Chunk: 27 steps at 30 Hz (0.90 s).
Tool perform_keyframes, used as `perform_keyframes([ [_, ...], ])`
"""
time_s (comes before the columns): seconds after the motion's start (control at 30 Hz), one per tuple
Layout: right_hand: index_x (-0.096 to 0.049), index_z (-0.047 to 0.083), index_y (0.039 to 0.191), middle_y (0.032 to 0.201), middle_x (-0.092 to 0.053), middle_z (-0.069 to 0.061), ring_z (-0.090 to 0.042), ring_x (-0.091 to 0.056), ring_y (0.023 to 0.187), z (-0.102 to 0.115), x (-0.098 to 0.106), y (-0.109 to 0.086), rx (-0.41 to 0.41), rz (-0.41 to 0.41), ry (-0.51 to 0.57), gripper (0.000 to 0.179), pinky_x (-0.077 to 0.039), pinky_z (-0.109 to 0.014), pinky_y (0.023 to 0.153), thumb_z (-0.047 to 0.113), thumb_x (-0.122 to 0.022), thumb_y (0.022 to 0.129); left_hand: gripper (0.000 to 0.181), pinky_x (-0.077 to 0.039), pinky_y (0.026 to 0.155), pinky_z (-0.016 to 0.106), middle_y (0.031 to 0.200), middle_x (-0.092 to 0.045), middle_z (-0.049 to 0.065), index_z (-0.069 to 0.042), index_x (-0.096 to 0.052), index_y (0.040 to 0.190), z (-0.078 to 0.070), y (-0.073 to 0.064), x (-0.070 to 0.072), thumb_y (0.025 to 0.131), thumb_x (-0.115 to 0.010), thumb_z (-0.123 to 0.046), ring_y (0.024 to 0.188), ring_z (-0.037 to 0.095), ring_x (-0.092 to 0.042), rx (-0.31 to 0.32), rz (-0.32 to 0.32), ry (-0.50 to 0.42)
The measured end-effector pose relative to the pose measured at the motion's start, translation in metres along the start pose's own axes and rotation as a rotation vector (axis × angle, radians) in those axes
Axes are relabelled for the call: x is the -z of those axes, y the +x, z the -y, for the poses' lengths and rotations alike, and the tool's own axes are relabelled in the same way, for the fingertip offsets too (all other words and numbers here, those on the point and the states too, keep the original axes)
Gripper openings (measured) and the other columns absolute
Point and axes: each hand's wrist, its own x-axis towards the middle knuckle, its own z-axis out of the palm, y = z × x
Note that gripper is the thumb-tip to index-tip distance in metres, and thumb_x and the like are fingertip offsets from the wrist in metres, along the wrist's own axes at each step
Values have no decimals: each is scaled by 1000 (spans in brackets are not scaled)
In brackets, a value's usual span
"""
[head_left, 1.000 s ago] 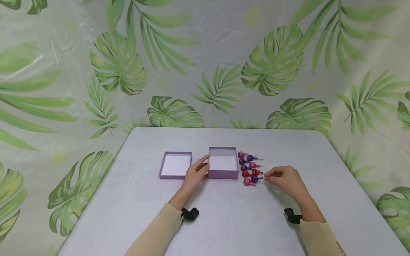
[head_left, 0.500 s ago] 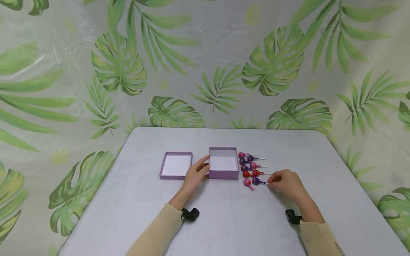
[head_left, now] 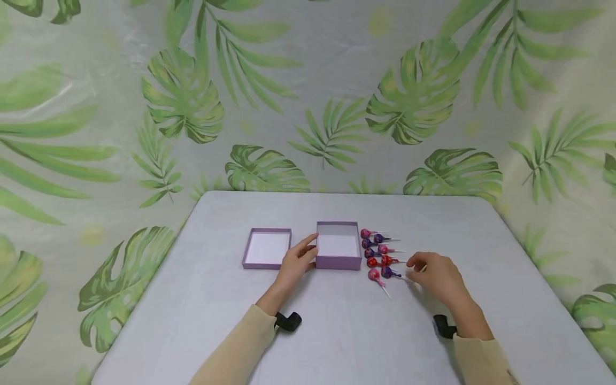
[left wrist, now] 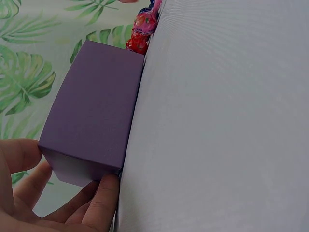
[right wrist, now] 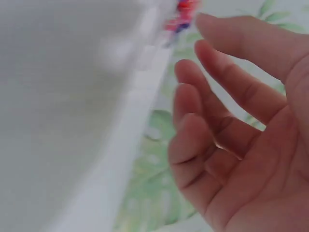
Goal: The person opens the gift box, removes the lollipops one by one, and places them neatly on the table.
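Note:
A shallow purple box (head_left: 339,262) with a white inside stands on the table, its top uncovered. My left hand (head_left: 294,263) rests against the box's left side, fingers extended; the left wrist view shows fingertips (left wrist: 107,186) low on that wall. Several wrapped lollipops (head_left: 383,249), pink, red and dark purple, lie in a cluster right of the box with their sticks pointing right. Nearest me are a pink lollipop (head_left: 374,275), stick angled toward me, and a purple lollipop (head_left: 386,272). Beside that purple one's stick end is my right hand (head_left: 437,274), thumb and fingers apart, holding nothing.
A flat purple-rimmed lid (head_left: 268,249) lies inside up, left of the box. All of it sits on a white-covered table (head_left: 346,337). Behind hangs a leaf-patterned curtain (head_left: 337,80).
My right hand drew the front purple lollipop right and let go of its stick. The front pink lollipop's stick swung toward me. My left hand stayed at the box.

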Motion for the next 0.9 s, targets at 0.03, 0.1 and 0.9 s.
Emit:
perform_keyframes([
  [0.03,-74,13,98,84,-64,0,-21,-56,76,4,3,-2,15,-17,-9,15,-45,-32,59,21,-79,86,43,-55,95,41,137,-56,18,-27,-57,145,0,0,-1,103,-61,-21,116,23,-56,0,-4,6],
  [0.1,-74,14,94,81,-63,1,-20,-55,74,13,6,-6,57,-21,-20,12,-45,-32,58,23,-78,87,43,-55,95,40,137,-56,18,-27,-57,145,-2,0,-3,103,-61,-20,117,23,-57,-5,-14,11],
  [0.9,-71,17,76,72,-61,5,-16,-52,67,33,-28,-14,142,70,-151,14,-50,-35,62,12,-80,85,43,-56,93,39,137,-57,19,-26,-58,144,-2,-2,-5,102,-61,-17,118,25,-57,10,-24,11],
])
